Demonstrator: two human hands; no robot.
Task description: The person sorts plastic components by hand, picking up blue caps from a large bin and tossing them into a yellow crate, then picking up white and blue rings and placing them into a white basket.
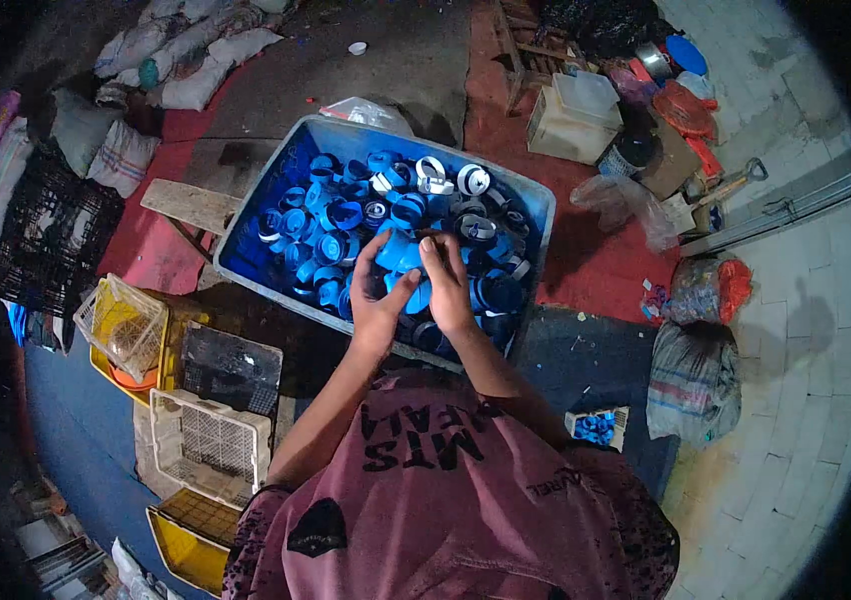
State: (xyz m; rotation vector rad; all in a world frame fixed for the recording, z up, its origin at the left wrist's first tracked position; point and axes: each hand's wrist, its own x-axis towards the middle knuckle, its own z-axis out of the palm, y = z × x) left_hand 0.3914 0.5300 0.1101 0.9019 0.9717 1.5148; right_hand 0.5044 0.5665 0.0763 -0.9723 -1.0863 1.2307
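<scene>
Over the near side of a large blue bin, my left hand and my right hand are close together. Both are closed around a bright blue plastic cap, fingers at its sides and thumbs toward the middle. More blue shows below, between the thumbs. Heaped in the bin under my hands are many blue caps, some tipped on their sides. White ring-like caps and a white-rimmed cap lie among them toward the far side.
A wooden plank meets the bin's left side. Crates, including a white crate and a yellow crate, stand at lower left. A small basket of blue pieces sits at my right. Sacks line the right wall.
</scene>
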